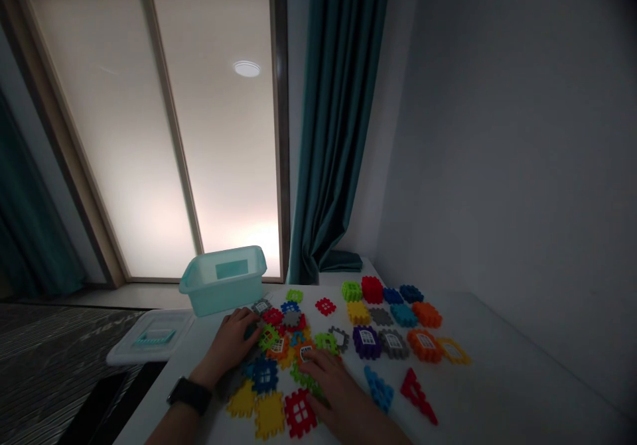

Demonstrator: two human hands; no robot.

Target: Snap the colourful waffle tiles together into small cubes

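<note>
A loose heap of coloured toothed plastic tiles lies on the white table (478, 392). My left hand (233, 340) is at the heap's left edge, fingers bent around a dark teal piece beside a green tile (269, 337). My right hand (331, 382) reaches over the heap's right side, fingertips on or just above an orange window tile (304, 350); its fingers are apart. Near my right hand are a red window tile (300, 413) and a yellow tile (269, 416). Sorted stacks stand to the right, among them purple (367, 342), grey (393, 343) and orange (424, 345).
A teal bin (223, 282) stands at the table's back left, with a clear lid (150, 336) beside it. Blue (378, 388) and red (419, 396) triangular pieces lie right of my right hand. A wall (507, 166) borders the table's right side.
</note>
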